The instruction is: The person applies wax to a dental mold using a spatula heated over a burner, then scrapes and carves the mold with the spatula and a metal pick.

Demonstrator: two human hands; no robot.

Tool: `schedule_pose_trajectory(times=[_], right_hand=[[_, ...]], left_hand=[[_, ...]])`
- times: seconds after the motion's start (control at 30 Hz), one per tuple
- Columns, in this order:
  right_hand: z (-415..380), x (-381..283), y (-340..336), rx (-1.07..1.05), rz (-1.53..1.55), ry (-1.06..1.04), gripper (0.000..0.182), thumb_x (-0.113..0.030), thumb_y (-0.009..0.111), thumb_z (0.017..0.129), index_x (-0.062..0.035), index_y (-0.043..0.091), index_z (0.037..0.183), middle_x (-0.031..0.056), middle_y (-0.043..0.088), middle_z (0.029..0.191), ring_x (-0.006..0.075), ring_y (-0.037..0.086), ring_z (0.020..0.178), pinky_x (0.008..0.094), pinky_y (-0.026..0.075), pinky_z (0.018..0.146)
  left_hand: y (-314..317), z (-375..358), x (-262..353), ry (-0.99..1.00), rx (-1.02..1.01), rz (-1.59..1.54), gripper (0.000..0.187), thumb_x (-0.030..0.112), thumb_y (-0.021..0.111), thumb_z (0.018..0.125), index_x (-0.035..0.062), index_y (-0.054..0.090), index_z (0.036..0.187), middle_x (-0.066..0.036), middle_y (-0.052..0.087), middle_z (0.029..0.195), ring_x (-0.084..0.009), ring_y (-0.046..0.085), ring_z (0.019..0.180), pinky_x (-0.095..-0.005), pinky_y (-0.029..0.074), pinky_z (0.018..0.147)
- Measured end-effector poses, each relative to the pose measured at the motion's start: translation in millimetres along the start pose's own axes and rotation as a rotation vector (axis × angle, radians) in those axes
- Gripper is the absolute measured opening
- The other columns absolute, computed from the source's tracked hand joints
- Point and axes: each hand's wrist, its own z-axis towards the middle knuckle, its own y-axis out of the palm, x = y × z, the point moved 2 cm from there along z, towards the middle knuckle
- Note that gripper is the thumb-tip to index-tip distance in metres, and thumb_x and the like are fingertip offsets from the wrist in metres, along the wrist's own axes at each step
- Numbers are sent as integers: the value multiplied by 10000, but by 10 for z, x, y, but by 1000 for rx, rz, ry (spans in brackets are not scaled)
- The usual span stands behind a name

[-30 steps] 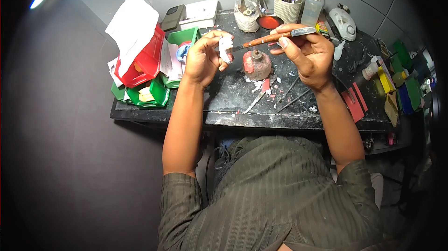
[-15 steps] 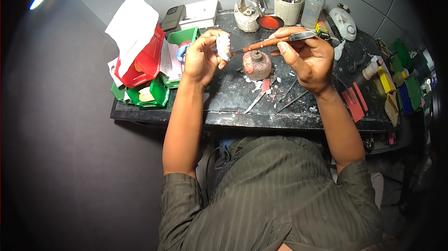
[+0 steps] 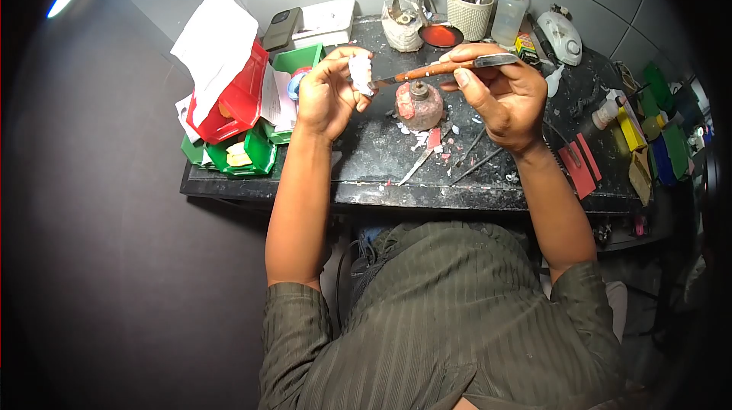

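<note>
Since just before, the white lump (image 3: 360, 74) and left hand (image 3: 317, 102) had moved a bit left. The left hand held the lump above the table (image 3: 366, 160); the right hand (image 3: 512, 109) held the brown tool (image 3: 433, 71), whose tip could have slipped into fingers if pushed too hard

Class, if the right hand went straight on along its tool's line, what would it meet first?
Led by the brown-handled tool, the right hand would first meet the white piece in the left hand. The tip looks close to or against it, but depth is unclear.
</note>
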Motion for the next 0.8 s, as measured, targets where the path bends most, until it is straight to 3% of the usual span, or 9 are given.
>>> schedule_pose_trajectory(times=[0.17,0.23,0.27,0.33,0.47,0.57,0.8], right_hand=[[-11,-22,-25,-12,-10,-18,197,25,625,925,104,631,1105,164,699,1042,202,707,960,307,614,824],[-19,-27,-45,-58,-35,0,207,43,568,939,95,598,1137,208,661,1104,278,695,1024,350,632,836],[-18,-37,-54,-58,-35,0,207,43,568,939,95,598,1137,208,661,1104,278,695,1024,350,632,836],[-7,-54,-94,64,9,10,188,40,594,930,110,627,1101,180,692,1045,222,708,955,322,632,800],[9,106,-333,245,-56,23,163,31,601,939,111,634,1077,158,686,1010,197,708,908,298,642,733],[-5,203,-467,273,-76,144,150,22,615,938,105,643,1060,145,685,997,184,707,897,278,637,701],[-5,135,-378,258,-74,115,146,20,615,938,98,648,1056,144,690,985,185,708,891,276,635,693]], left_hand=[[-51,15,-11,7,-54,-89,331,202,447,970,-44,579,1149,-144,629,929,-220,639,665,-339,499,493],[-56,16,-10,3,-61,-120,345,217,440,972,-45,579,1150,-152,626,965,-251,637,683,-336,500,493],[-59,15,-9,2,-61,-120,345,217,440,972,-45,579,1150,-152,626,965,-251,637,683,-336,500,493],[-51,6,3,-5,-60,-120,368,247,439,969,-38,582,1151,-152,628,968,-285,619,682,-328,491,497],[-44,-3,11,-22,-70,-175,383,268,438,960,-34,584,1145,-159,626,973,-296,593,667,-320,467,496],[-22,-7,12,-31,-55,-165,382,267,433,954,-36,584,1132,-160,625,970,-267,569,642,-313,440,491],[-15,7,-4,2,-97,-122,361,255,440,948,-43,587,1089,-159,624,957,-236,546,591,-310,424,478]])
